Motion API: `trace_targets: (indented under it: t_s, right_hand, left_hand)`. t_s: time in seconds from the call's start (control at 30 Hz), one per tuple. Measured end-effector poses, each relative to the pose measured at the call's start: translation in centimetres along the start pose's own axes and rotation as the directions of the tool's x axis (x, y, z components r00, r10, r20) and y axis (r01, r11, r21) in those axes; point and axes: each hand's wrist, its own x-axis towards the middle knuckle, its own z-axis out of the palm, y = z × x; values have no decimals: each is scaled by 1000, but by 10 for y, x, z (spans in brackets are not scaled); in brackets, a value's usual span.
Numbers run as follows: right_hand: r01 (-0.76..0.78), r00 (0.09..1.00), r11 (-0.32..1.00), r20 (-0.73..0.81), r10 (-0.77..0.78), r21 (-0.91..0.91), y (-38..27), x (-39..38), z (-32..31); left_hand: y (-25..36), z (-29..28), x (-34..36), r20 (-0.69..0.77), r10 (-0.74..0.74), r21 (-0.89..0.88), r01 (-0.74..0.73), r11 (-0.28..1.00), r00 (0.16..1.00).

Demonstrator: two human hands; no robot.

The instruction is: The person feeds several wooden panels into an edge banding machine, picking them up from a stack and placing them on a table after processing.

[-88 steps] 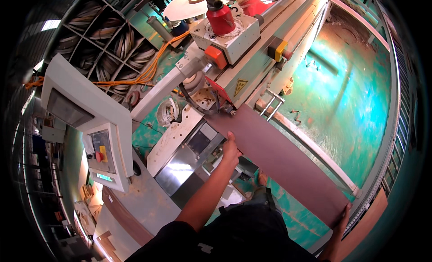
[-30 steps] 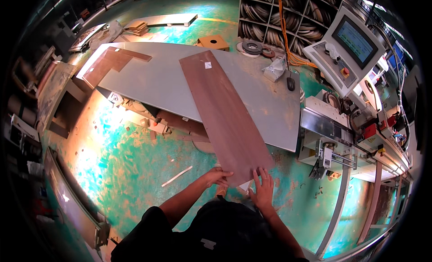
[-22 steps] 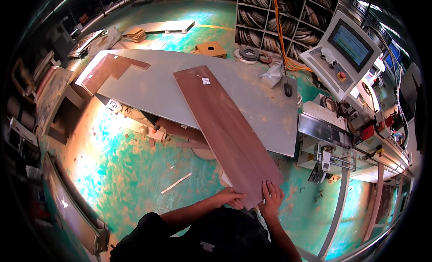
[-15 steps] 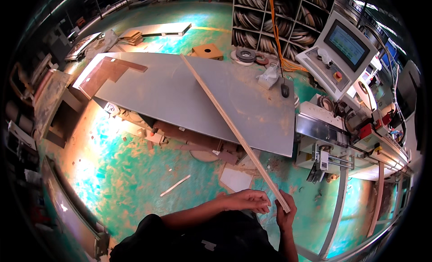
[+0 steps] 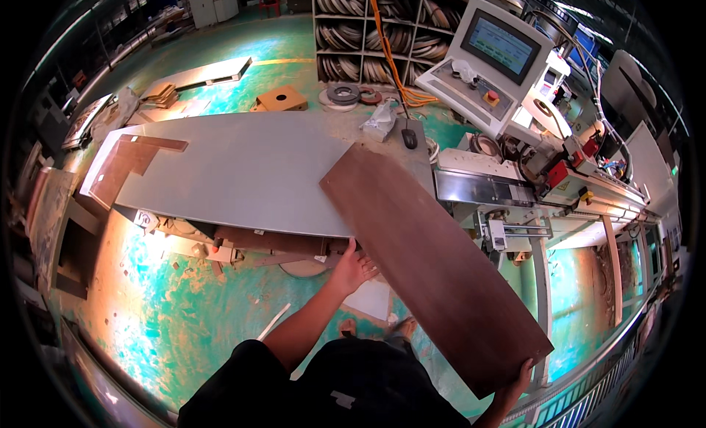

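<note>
A long dark-brown wood panel (image 5: pixel 434 266) slants from the grey tabletop (image 5: pixel 243 170) down to my right side, its broad face upward. My right hand (image 5: pixel 517 384) grips the panel's near end at the lower corner; part of the fingers is hidden beneath it. Beside the panel's left edge, close to the table's front edge, my left hand (image 5: pixel 354 270) is spread with the fingers apart and holds nothing. The panel's far end lies over the right part of the table.
Brown panel pieces (image 5: pixel 121 167) lie on the table's left end. At the right stand a machine (image 5: pixel 485 189) and its control console (image 5: pixel 482 68). A mouse (image 5: pixel 409 138) and a plastic-wrapped item (image 5: pixel 380 120) sit near the table's right end. Shelves of edging rolls (image 5: pixel 342 34) stand behind.
The panel has turned from edge-on to broad face up, its near end now lower and further right. My left hand has moved forward, fingers spreading. The view has shifted rightward.
</note>
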Motion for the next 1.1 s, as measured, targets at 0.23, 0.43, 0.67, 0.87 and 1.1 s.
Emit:
trace_targets:
  t_s: [0.23, 0.43, 0.67, 0.87, 1.1]
  right_hand:
    - [1, 959, 1000, -284, 6, 24, 16, -74, -99]
    - [5, 872, 994, -487, 48, 106, 60, -127, -134]
    - [23, 734, 981, -670, 113, 192, 123, -96, -142]
    - [-66, 668, 963, -705, 238, 263, 118, -37, -123]
    - [-139, 653, 954, -700, 289, 265, 117, 26, -134]
  left_hand:
    - [-82, 49, 57, -91, -147, 325, 169, 930, 985]
    - [-121, 115, 114, -54, -270, 522, 257, 813, 961]
    - [-153, 145, 214, -117, -340, 602, 339, 723, 933]
    - [-165, 160, 276, -202, -336, 578, 388, 718, 920]
    - [-168, 194, 312, -264, -347, 618, 434, 655, 900]
